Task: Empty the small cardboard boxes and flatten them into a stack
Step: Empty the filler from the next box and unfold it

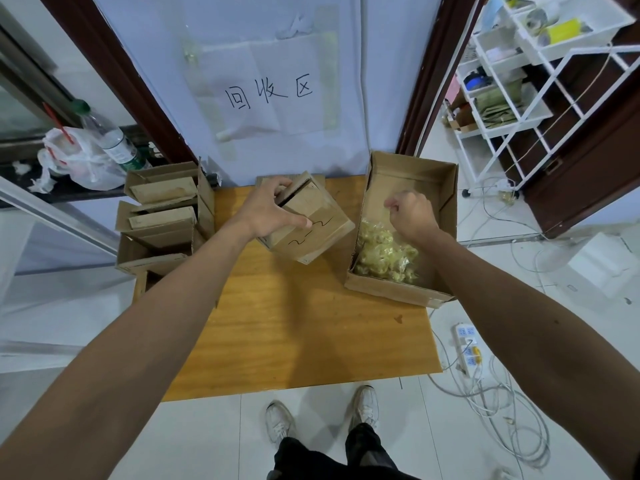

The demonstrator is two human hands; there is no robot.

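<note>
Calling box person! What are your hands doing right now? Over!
Left hand grips the small box, tilted over the table. Right hand curled above the bag in the big box; grip unclear. More boxes wait at left.

Left hand (273, 211) grips the small cardboard box (325, 237).

small box (311, 220): matt brown cardboard, ink scribble on one face. open carton (398, 289): same raw card, rough cut edges. packets (384, 252) inside: clear glossy plastic film. surface (311, 323): orange wood-grain, smooth, faint sheen. floor (207, 438): glossy white tile. bottle (110, 136): clear smooth plastic. wall sign (263, 95): matt paper, creased, shiny tape strips.
</note>
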